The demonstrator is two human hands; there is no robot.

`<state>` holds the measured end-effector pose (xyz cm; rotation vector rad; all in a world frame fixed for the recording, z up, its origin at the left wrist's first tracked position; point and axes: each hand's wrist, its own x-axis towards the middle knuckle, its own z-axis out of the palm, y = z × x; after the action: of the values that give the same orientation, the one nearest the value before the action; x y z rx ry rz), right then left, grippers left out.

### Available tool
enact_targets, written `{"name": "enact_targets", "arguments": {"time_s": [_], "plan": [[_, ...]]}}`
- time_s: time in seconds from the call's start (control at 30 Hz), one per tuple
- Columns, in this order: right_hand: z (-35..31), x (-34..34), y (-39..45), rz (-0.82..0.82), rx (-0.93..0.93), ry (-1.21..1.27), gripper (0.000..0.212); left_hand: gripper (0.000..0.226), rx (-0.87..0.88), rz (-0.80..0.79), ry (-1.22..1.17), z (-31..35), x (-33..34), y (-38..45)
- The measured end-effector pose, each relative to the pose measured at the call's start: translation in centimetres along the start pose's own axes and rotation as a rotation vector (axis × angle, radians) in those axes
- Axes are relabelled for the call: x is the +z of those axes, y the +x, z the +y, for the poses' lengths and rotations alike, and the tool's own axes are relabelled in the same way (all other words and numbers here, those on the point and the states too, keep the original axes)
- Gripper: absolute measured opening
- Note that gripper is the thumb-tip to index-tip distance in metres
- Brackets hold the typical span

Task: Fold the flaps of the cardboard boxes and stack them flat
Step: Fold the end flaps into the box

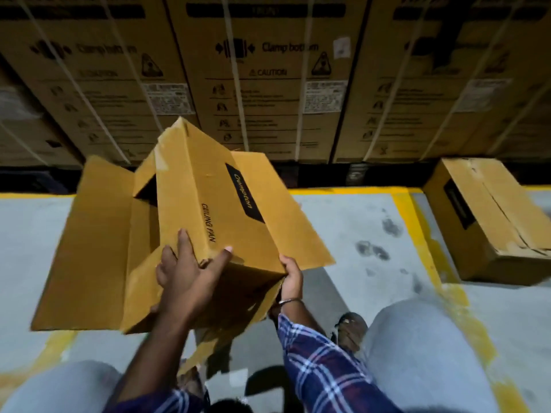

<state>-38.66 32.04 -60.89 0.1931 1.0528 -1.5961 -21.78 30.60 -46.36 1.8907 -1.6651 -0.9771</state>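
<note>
Head-worn camera looks steeply down, close above the floor.

**What the carton and the frame edges hide**

The right hand lies mostly behind the held carton, its fingers out of sight. The carton also covers the floor beneath it. Beyond it, the stacked cartons run off the top edge, their small print blurred. The second box is cut at the right edge.

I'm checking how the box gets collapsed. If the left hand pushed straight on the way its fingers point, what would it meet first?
The left hand already grips the near corner of the ceiling fan box, fingers pointing up along its printed panel. Going on, it would probably just slide along that panel toward the raised far flap; depth is unclear.
</note>
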Motion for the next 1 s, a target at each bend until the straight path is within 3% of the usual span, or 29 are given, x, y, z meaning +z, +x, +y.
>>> {"name": "enact_targets", "arguments": {"time_s": [0.1,0.23,0.33,0.43,0.57,0.63,0.9,1.0], "plan": [[2.2,-2.5,1.9,0.03,0.079,0.057,0.081,0.107,-0.025,0.006,0.183,2.1,2.3,-2.1],[4.2,-6.0,4.3,0.169,0.109,0.19,0.089,0.105,0.023,-0.035,0.34,1.7,5.2,-0.9],[4.0,-5.6,2.8,0.339,0.142,0.195,0.075,0.101,0.081,-0.127,0.438,0.9,7.4,0.1],[4.0,-6.1,1.1,0.471,0.158,0.125,0.047,0.097,0.124,-0.191,0.52,-0.6,9.7,1.2],[7.1,-10.0,4.7,0.555,0.269,0.039,0.064,0.1,0.153,-0.338,0.597,-3.3,12.6,1.3],[7.3,-10.9,5.7,0.547,0.253,0.036,0.052,0.102,0.158,-0.393,0.588,-4.7,13.9,1.2],[4.5,-10.8,5.0,0.491,0.329,-0.082,0.066,0.078,0.066,-0.589,0.284,-9.5,16.3,1.8],[3.8,-11.0,4.6,0.543,0.308,-0.198,0.053,0.076,0.089,-0.623,0.291,-10.7,16.9,2.0]]}}
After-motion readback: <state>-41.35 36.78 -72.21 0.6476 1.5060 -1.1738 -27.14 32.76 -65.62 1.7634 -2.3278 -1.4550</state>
